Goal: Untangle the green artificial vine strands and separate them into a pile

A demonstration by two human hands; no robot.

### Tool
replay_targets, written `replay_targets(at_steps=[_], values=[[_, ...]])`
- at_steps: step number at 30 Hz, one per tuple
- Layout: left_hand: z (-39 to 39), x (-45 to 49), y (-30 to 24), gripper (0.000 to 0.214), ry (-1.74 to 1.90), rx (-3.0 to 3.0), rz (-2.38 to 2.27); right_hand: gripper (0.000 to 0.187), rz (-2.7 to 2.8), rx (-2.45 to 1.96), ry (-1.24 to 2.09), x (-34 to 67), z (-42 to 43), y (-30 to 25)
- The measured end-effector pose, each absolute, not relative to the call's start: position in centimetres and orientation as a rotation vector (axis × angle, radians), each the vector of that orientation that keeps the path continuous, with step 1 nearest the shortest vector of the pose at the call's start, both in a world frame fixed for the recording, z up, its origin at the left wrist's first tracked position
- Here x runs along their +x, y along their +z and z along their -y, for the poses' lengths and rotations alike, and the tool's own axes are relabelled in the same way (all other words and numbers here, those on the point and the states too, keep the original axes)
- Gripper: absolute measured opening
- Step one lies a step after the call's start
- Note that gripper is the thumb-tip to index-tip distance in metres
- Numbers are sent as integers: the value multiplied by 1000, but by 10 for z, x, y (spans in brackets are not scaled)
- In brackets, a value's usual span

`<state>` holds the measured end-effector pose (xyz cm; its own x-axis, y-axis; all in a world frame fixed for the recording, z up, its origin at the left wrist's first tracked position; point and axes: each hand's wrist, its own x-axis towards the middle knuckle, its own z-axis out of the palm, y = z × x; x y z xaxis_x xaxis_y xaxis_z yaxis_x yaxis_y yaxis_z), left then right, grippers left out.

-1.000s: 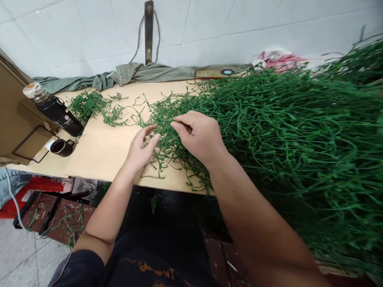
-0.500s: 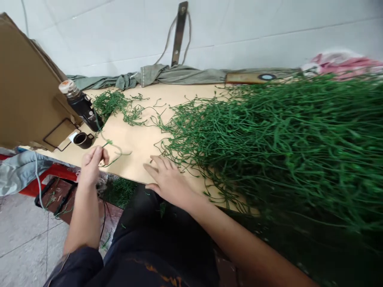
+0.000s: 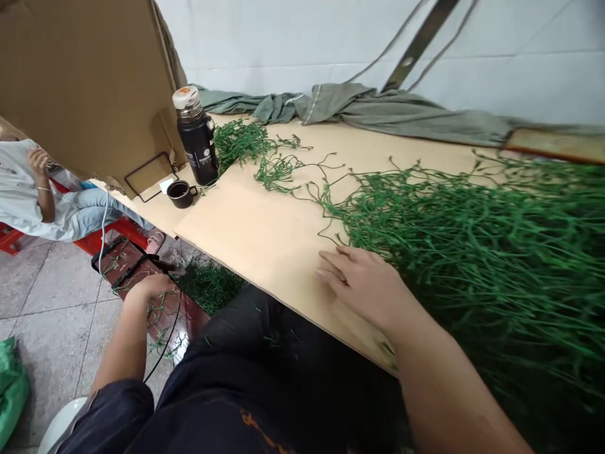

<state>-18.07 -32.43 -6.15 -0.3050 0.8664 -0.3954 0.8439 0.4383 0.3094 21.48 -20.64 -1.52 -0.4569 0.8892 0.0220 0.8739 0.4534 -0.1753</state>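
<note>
A large heap of thin green artificial stems (image 3: 463, 233) with curled ends spreads over the right side of the table. My right hand (image 3: 363, 280) lies at the heap's left edge, palm down, fingers stretched out over the tabletop and holding nothing I can see. Below the table's front edge, my left hand (image 3: 151, 287) reaches over a reddish-brown box-like unit (image 3: 125, 261) strewn with green bits. Its fingers are blurred and mostly hidden. A smaller clump of green pieces (image 3: 241, 140) rests at the back left of the table, with loose sprigs (image 3: 278, 171) beside it.
A black thermos (image 3: 197, 142) and a dark cup (image 3: 180, 194) stand at the table's left, before a tall cardboard sheet (image 3: 89, 82). Green scraps (image 3: 208, 284) lie below the edge. Another person (image 3: 28, 183) sits at far left. Grey-green cloth (image 3: 401, 116) lines the wall.
My left hand has moved from above the table's edge, where it pinched a green stem, down below the table; the stem is no longer visible. The view has turned left. My right hand stays by the heap.
</note>
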Motion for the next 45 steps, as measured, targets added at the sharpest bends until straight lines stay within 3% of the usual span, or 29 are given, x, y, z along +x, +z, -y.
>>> replay_targets(at_steps=[10, 14, 18, 22, 24, 30, 35, 41, 45], values=[[279, -156, -51, 47, -6, 1578, -2127, 39, 2434, -1316, 211, 175, 168, 48], [282, -139, -32, 42, 327, 1663, -1989, 57, 2216, -1553, 273, 127, 116, 56], [283, -122, -14, 33, 718, 1712, -1939, 64, 2070, -1677, 360, 100, 67, 26], [271, -103, -7, 26, 937, 1785, -1820, 28, 2042, -1713, 512, 100, 41, 3], [259, -95, -7, 26, 997, 1812, -1753, 19, 1918, -1649, 570, 108, 35, 6], [200, -66, 1, 45, 1266, 1575, -1548, 13, 1370, -1197, 1089, 136, 58, 47], [161, -27, 9, 66, 1302, 1112, -1275, 12, 1594, -1024, 1271, 138, 116, 43], [164, 4, 2, 49, 1208, 1102, -1093, 21, 2187, -976, 1183, 161, 157, 43], [177, 21, -1, 44, 1117, 1343, -1064, 29, 1970, -1180, 988, 179, 158, 62]])
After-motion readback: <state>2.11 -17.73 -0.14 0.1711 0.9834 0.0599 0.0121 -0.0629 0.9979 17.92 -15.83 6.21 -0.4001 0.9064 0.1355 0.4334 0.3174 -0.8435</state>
